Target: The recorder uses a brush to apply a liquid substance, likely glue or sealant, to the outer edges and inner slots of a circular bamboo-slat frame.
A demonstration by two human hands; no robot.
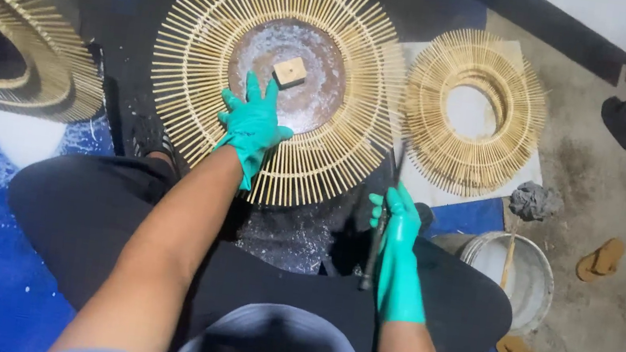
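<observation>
Visibility: tip of the dark brush (pixel 379 232) is lost against the shadow near the big sunburst frame (pixel 277 76), so I cannot tell whether it touches the sticks. A third frame (pixel 11 43) at upper left is cut off by the picture edge.

Big sunburst frame lies flat on the floor ahead of my knees, grey disc (pixel 287 73) in its centre with a small wooden block (pixel 290 70) on it. My left hand (pixel 252 123), green-gloved, rests palm down on the inner sticks, fingers spread wide, tips just beside the block, not touching it.

My right hand (pixel 398 246), gloved, is closed around the brush handle, held upright near the frame's right rim. Forearms extend forward over my crossed legs.

Smaller frame (pixel 473 112) on white board, right; bucket (pixel 537 295) beside my right knee.
</observation>
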